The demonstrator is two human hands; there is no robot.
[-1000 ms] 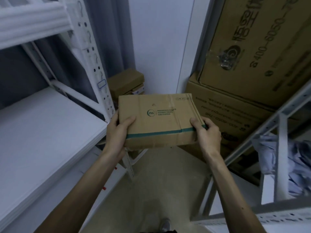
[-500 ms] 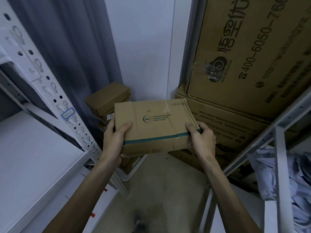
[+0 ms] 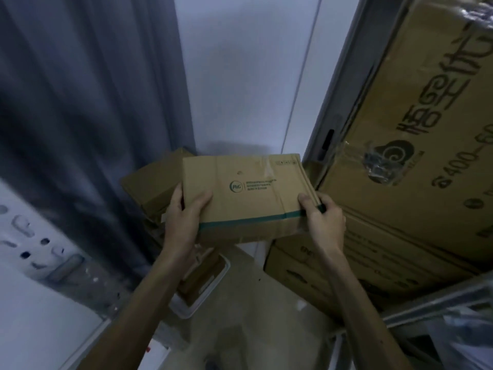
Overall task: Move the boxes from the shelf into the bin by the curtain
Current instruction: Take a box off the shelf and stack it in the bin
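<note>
Now, shelf post: pale metal punched with holes, blurred, at the lower left edge of the frame.
Curtain: grey, hanging in folds down the left third of the frame, reaching the floor behind the bin.
Stacked boxes: brown cardboard, piled just beside the curtain; the top one is tilted, and its right side is hidden behind the held box.
Left forearm: rises from the bottom edge, slanting up and to the right.
Left hand: grips the near left corner of the held box, thumb flat on the top face, fingers wrapped round the left side.
Bin: white, on the floor below the left hand, with brown cardboard inside its rim.
Cardboard box: held in the air between both hands at the frame's centre, above the bin and in front of the stack; top face up with a green round logo, a teal band near the front edge.
Wall: plain white, upper centre.
Right hand: clamps the near right corner, thumb on top by the teal band, fingers curled round the right edge.
Right forearm: runs down to the lower right.
Large cartons: printed brown cardboard, filling the right side.
Metal rail: grey, slanting across the lower right.
</note>
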